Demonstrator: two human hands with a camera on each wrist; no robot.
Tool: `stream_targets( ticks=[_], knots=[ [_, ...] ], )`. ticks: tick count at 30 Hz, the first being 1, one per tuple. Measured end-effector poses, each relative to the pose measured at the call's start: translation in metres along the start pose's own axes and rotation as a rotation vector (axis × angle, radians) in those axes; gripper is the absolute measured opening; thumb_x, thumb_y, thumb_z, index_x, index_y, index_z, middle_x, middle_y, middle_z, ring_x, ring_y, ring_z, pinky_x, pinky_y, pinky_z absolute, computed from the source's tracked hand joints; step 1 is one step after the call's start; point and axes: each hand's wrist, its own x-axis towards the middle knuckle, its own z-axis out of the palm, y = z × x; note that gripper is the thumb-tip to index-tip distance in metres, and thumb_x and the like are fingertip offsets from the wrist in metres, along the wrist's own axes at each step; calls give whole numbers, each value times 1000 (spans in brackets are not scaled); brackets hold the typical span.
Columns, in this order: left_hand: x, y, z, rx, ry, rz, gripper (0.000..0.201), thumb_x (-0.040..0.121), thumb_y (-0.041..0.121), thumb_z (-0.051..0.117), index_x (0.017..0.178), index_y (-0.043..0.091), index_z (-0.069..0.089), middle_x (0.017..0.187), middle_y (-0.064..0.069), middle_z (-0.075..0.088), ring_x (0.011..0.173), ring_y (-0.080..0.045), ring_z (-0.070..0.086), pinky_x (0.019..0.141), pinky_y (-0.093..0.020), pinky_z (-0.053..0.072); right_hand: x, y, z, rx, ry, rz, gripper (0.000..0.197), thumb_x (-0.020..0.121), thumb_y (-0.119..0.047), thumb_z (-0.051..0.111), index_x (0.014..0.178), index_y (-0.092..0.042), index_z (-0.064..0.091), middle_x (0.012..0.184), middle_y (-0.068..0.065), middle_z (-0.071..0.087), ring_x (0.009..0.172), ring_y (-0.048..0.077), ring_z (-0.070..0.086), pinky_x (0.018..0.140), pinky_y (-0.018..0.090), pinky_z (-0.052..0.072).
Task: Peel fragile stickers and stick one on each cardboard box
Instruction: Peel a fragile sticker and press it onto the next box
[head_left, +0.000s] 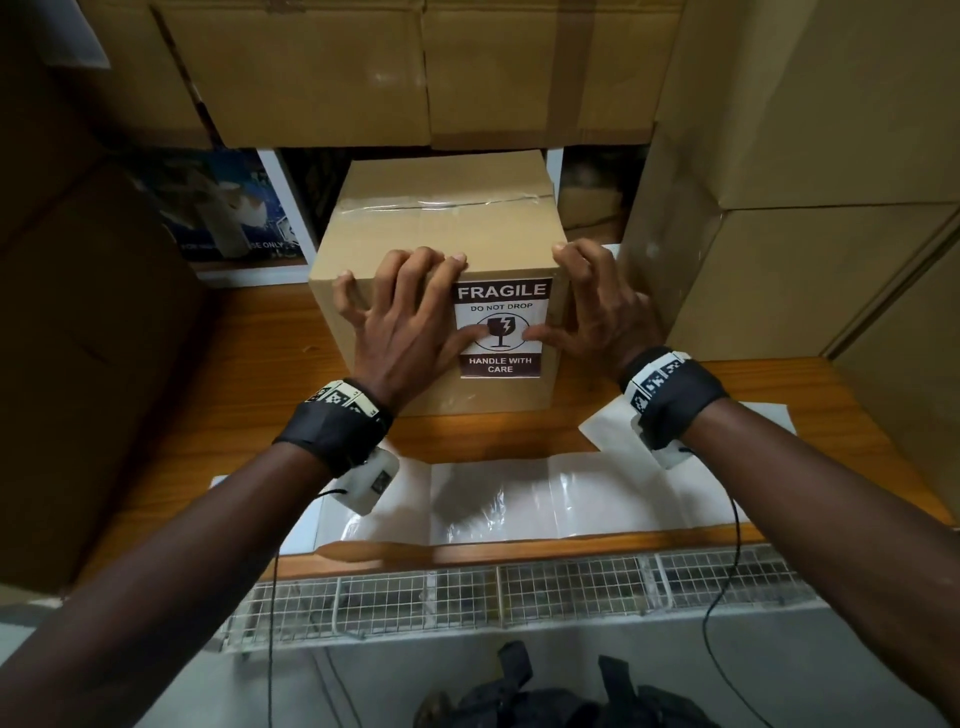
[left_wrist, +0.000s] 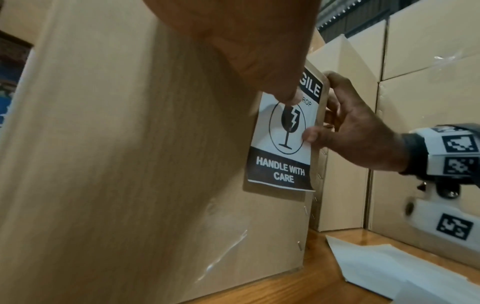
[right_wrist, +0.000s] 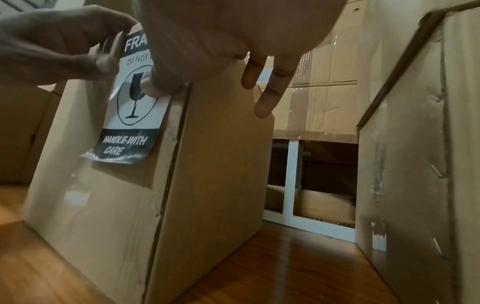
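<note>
A: Nearest the camera, past the bare forearms: glossy white backing sheets (head_left: 519, 499) lying flat along the near edge of the wooden bench (head_left: 260, 405), another white sheet (head_left: 605, 428) under the right wrist.

B: And the box?

A: Small cardboard box (head_left: 415, 223) upright mid-bench, top seam taped. Fragile sticker (head_left: 500, 332) on its near face, hard against the right vertical edge. Reads FRAGILE, DO NOT DROP, broken-glass symbol, HANDLE WITH CARE.

B: Flat all over?

A: Not quite. Wrist views show the bottom edge lifting off the cardboard a little; the right wrist view has the lower left corner curled out.

B: Left hand (head_left: 402, 325)?

A: Spread on the near face left of the sticker, fingers arched with tips at the top edge of the box, thumb pressing the sticker's left side by the glass symbol. Gripping nothing.

B: Right hand (head_left: 587, 312)?

A: At the box's right front corner. Thumb pressed on the sticker's right side; fingers loosely bent, reaching round onto the right side face. Nothing held in it either.

B: Surroundings?

A: Large cartons (head_left: 810, 218) stacked close on the right, more cartons (head_left: 363, 67) above and behind, a dark carton (head_left: 78, 338) at the left. Wire mesh panel (head_left: 519, 592) below the bench's near edge
</note>
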Motion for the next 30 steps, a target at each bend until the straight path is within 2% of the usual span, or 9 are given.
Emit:
stream_targets(
  ticks=[4,8,10,12,14,15,18,22,30],
  knots=[
    [0,12,4,16,38,-61,82,87,82,47,146,24,42,145,-7,44,138,-27,32,114,-56,3,-7,-1,6,-8,-76,50,123,63,-53,91,151,-25,8,142,24,43,113,41,59,56,41,61],
    [-1,11,13,79,10,-45,114,68,90,58,151,18,29,146,-9,28,139,-31,26,113,-65,-4,-9,-9,5,109,-59,83,119,72,-58,81,152,-30,-2,148,28,39,117,43,59,72,43,58],
    [0,7,16,104,6,-22,122,63,93,58,151,15,25,146,-11,27,139,-33,26,112,-67,0,-10,-15,13,267,-29,247,119,73,-73,70,154,-31,-7,151,24,42,120,42,59,88,43,52],
    [-1,3,18,110,11,4,126,62,97,54,152,14,25,145,-12,28,138,-33,27,111,-66,4,-10,-24,26,450,-53,540,129,65,-88,65,153,-42,-16,151,17,46,128,40,56,102,55,49],
    [-1,1,17,108,33,16,124,65,101,45,151,14,27,144,-12,30,137,-33,30,111,-65,7,-7,-30,35,519,-94,711,137,52,-95,65,156,-41,-6,145,13,55,127,35,58,101,56,51],
    [0,1,17,101,45,20,123,67,102,41,150,13,29,143,-12,31,136,-33,31,110,-64,7,-6,-30,39,526,-116,736,135,51,-93,68,158,-34,9,139,9,61,124,31,61,100,51,54],
    [1,0,17,90,56,38,120,69,102,37,149,13,30,143,-12,32,135,-33,33,111,-62,4,-7,-31,40,457,-129,729,103,63,-66,84,147,-22,43,126,2,69,113,23,67,93,33,55],
    [1,0,17,77,37,51,119,70,101,37,150,13,30,143,-12,32,135,-33,32,112,-62,3,-16,-27,36,319,-258,653,106,72,-47,87,155,-16,29,137,12,62,124,34,60,99,41,48],
    [-2,2,12,120,4,36,125,65,98,49,154,16,19,151,-14,24,143,-35,24,111,-68,9,-29,-15,29,153,-392,548,124,72,-48,88,161,-25,6,138,13,61,122,39,61,99,53,52]
  ],
)
